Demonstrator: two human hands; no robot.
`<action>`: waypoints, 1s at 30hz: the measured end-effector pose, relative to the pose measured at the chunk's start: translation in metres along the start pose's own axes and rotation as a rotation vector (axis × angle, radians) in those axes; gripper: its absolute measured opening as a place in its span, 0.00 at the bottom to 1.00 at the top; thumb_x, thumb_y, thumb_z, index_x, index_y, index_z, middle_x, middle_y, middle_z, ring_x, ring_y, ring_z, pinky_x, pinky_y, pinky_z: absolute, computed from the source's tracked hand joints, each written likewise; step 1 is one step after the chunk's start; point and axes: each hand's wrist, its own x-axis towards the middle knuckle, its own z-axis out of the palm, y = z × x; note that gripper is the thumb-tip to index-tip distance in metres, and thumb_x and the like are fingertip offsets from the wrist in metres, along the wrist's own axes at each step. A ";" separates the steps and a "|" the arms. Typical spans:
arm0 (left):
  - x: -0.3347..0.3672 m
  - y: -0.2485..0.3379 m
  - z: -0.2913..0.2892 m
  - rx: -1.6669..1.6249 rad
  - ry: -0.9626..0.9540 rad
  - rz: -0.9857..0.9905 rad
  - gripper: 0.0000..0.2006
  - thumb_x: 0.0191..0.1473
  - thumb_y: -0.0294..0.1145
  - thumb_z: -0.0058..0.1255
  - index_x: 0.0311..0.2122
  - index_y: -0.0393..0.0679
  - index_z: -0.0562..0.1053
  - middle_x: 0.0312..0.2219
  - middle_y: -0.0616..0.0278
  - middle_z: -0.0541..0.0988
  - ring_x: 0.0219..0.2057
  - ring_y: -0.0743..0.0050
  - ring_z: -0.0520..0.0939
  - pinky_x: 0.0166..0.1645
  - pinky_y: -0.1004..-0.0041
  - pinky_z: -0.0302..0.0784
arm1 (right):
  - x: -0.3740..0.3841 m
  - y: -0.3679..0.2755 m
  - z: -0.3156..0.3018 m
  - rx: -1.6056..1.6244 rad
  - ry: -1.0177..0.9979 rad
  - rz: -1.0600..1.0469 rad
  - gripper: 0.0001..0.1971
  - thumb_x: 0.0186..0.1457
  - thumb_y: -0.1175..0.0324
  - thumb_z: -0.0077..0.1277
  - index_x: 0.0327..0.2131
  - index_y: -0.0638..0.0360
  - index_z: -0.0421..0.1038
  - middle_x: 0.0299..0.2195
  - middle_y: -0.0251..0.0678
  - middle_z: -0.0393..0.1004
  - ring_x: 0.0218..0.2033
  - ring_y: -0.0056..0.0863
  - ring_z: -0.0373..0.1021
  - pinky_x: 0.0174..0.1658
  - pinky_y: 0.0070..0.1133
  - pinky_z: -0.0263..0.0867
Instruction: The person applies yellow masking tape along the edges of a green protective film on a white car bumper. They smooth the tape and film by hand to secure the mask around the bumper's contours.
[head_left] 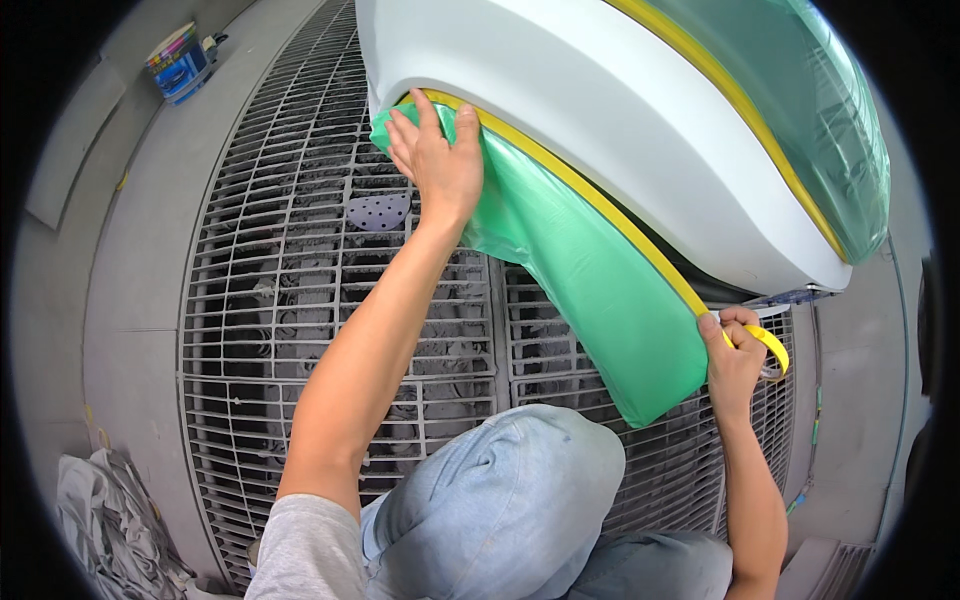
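Note:
A white car body panel [600,110] curves across the upper right. Along its lower edge runs a strip of yellow masking tape [580,185], from which a sheet of green masking film [590,300] hangs over the floor. My left hand [437,160] lies with fingers spread on the tape and film at the far left end of the strip. At the near right end, my right hand [735,360] is closed around the yellow tape roll [772,345], its thumb beside the strip. Part of the roll is hidden by the fingers.
Below is a metal floor grating [260,330] with a dotted sanding disc [378,212] on it. More green film [830,120] with yellow tape covers the upper panel. A blue bucket [180,65] stands far left; crumpled grey cloth [110,520] lies near left.

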 end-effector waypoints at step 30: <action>-0.055 0.020 0.026 0.143 -0.010 0.199 0.44 0.68 0.53 0.42 0.75 0.36 0.39 0.71 0.23 0.34 0.74 0.31 0.29 0.73 0.42 0.21 | 0.014 0.034 -0.014 0.044 0.011 0.022 0.29 0.54 0.59 0.70 0.13 0.63 0.63 0.18 0.30 0.61 0.41 0.25 0.63 0.38 0.24 0.59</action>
